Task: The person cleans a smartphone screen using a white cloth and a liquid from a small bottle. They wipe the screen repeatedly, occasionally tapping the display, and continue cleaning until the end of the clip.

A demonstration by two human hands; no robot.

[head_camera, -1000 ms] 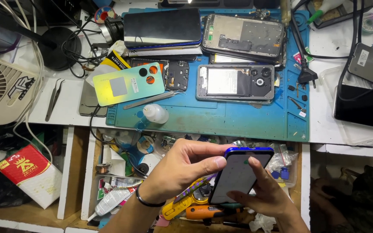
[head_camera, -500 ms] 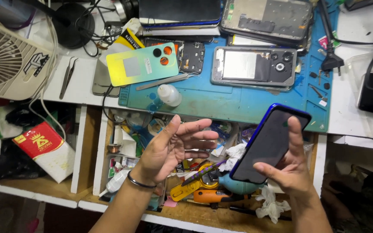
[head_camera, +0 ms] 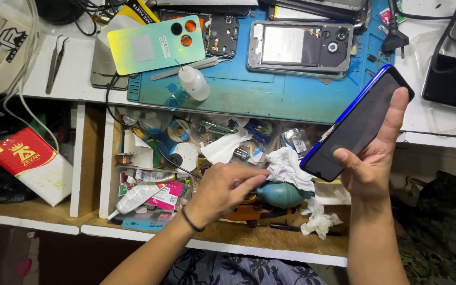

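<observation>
So right now the right hand is gripping a dark smartphone with a blue edge, screen side up, tilted, with the thumb across the lower glass and the fingers wrapped up the far side. It's held in the air just off the front right corner of the blue work mat, not resting on the counter.

The left hand is down in the open drawer in front of the mat, fingers curled loosely and pinching toward the teal rubber air blower that sits beside a crumpled white tissue. I can't tell if it actually has hold of anything; it looks like it's just touching stuff in there.

My read: this is the fetch-a-tool step, phone kept ready while the free hand rummages. Next move needs a firm grip on the blower bulb without dragging the tissue along, and the phone kept steady.

Compared to half a second ago, the left hand was open and spread above the drawer; now it's dropped in and closed up. The phone has also lifted up closer to the mat's edge.
</observation>
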